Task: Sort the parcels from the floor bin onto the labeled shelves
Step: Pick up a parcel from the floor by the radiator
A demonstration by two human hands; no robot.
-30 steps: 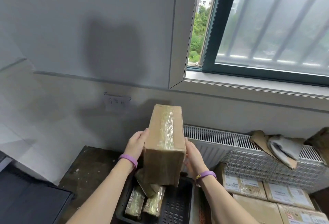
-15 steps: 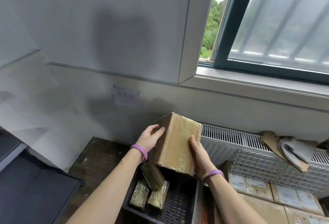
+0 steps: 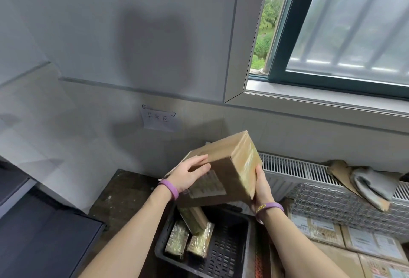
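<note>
I see a matt cardboard box [image 3: 223, 169] with glossy tape [image 3: 247, 162] down one face. Lower centre, the bin [image 3: 223, 253] is black perforated plastic; its small parcels [image 3: 177, 239] shine with wrinkled tape.

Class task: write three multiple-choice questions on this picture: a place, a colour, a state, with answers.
1. Where is the cardboard box? A on a chair; B held above the black bin; C inside the bin.
2. What colour are the wristbands? A green; B red; C purple.
3. How do the fingers of the left hand lie? A straight on the box; B clenched, empty; C round a pen.
Answers: B, it is held clear above the bin; C, both bands are purple; A, they lie flat on its face.
</note>
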